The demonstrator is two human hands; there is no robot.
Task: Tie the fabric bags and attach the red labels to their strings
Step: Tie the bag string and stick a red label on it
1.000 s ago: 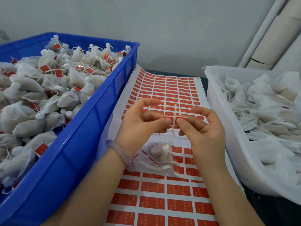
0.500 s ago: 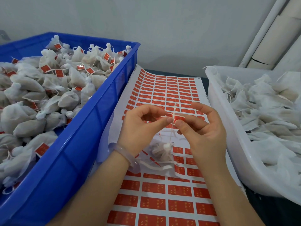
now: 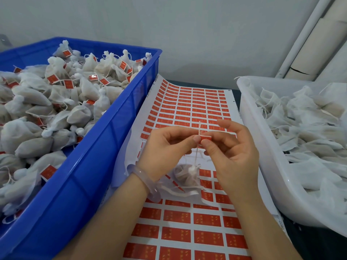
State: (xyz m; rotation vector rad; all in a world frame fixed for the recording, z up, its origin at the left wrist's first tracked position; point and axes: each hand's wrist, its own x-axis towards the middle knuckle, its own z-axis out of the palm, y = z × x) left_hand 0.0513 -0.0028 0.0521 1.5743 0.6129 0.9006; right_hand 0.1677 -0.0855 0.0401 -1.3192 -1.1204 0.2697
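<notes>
Cut off or unclear: the blue crate [image 3: 90, 166] runs out of the frame at left and bottom, and the white tub [image 3: 272, 184] runs out at right. My forearms cover part of the label sheet [image 3: 189, 102], whose print is too small to read. I cannot tell whether the fabric bag [image 3: 185, 174], lower centre between my wrists, rests on the sheet or hangs.

Right hand [image 3: 232, 156]: thumb and forefinger closed on a red label [image 3: 205, 138] at centre frame, other fingers loosely spread.

Left hand [image 3: 165, 147]: thumb and forefinger pinched together on the string [image 3: 196, 154] at the label's left edge. The string runs down to the bag.

Crate, left: heaped tied bags [image 3: 56, 102] bearing red labels.

Tub, right: flat untied bags [image 3: 304, 124].
</notes>
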